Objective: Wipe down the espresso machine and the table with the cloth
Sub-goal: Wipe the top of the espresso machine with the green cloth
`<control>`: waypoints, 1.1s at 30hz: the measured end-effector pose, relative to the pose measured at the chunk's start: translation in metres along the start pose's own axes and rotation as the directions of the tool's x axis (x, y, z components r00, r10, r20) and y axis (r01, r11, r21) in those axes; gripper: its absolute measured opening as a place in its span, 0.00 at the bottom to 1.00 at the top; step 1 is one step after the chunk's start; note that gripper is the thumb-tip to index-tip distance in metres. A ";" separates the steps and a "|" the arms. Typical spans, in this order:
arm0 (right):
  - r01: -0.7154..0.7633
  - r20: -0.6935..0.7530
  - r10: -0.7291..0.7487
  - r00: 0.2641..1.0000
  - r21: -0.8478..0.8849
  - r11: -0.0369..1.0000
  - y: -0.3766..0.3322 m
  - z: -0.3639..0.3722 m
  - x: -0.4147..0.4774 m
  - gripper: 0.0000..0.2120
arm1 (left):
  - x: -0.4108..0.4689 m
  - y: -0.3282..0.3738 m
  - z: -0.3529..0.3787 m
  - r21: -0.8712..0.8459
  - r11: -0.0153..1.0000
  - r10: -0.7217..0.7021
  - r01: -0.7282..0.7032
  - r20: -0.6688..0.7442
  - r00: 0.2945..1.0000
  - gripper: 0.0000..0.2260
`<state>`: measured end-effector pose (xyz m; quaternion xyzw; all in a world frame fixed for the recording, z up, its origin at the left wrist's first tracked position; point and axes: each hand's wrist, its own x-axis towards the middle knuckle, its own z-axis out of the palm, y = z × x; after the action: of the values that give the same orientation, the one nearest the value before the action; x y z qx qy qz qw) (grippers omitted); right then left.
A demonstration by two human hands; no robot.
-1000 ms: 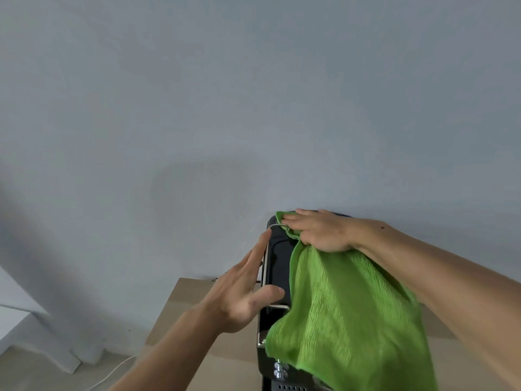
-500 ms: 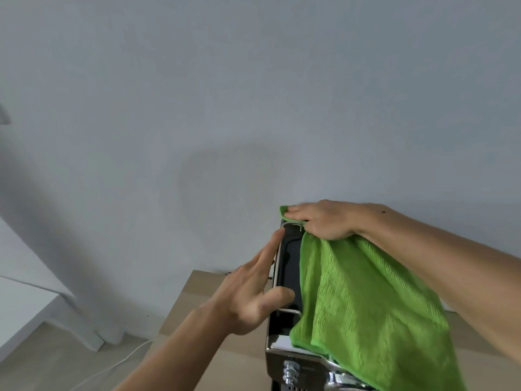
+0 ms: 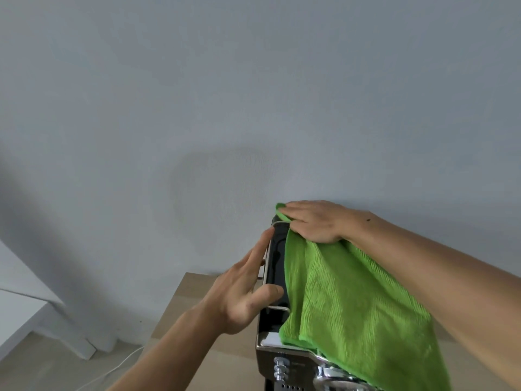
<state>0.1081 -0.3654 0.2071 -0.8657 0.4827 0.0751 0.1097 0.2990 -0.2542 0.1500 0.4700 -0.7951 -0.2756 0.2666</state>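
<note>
Espresso machine [image 3: 275, 266] under green cloth [image 3: 352, 306]; wooden table [image 3: 191, 303], white cable [image 3: 112, 371] nearby.

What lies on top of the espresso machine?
A green cloth covers most of it, pressed by the right hand; the left hand touches its left edge. The top beneath is hidden.

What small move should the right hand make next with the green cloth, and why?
Probably slide the right hand toward the left, dragging the cloth over the bare black strip on top of the espresso machine. The hand lies flat on the cloth at the far end, the cloth covers only the right part, and the left hand braces the machine's left side.
</note>
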 end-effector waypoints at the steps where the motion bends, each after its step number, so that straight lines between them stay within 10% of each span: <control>1: -0.046 -0.017 0.045 0.999 -0.033 0.998 0.002 0.002 -0.003 0.26 | 0.000 0.000 0.000 -0.005 1.000 0.002 -0.002 0.001 1.000 0.39; 33: -0.252 -0.067 0.255 0.965 0.051 0.966 -0.038 0.021 -0.062 0.27 | -0.001 -0.010 0.005 -0.032 0.996 0.084 -0.085 -0.034 0.996 0.37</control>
<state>0.1078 -0.2892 0.2061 -0.7964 0.5947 0.0468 0.0999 0.3021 -0.2561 0.1389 0.4360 -0.8049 -0.2696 0.2989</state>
